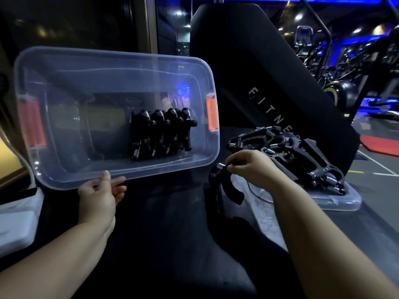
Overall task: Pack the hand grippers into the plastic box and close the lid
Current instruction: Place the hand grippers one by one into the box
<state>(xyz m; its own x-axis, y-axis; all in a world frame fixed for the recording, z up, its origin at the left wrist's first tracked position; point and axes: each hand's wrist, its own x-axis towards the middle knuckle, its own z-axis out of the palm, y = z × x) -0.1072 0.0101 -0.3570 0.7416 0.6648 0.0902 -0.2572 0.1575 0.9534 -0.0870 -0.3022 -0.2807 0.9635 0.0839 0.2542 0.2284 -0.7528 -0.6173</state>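
Note:
A clear plastic box (pixel 64 175) with orange latches is tilted up toward me, its open side facing the camera. My left hand (pixel 100 196) grips its near rim. Inside, at the right end, several black hand grippers (pixel 160 134) stand in a row. My right hand (pixel 250 167) pinches one black hand gripper (pixel 228 186) by its spring end, just right of and below the box's corner. A pile of several more hand grippers (pixel 302 156) lies on the clear lid (pixel 336 202) at the right.
Everything rests on a dark padded bench surface (pixel 172 234). A black upright pad marked FITNESS (pixel 269 83) rises behind the pile. White cloth (pixel 17 216) lies at the left edge. Gym machines and blue lights fill the far right background.

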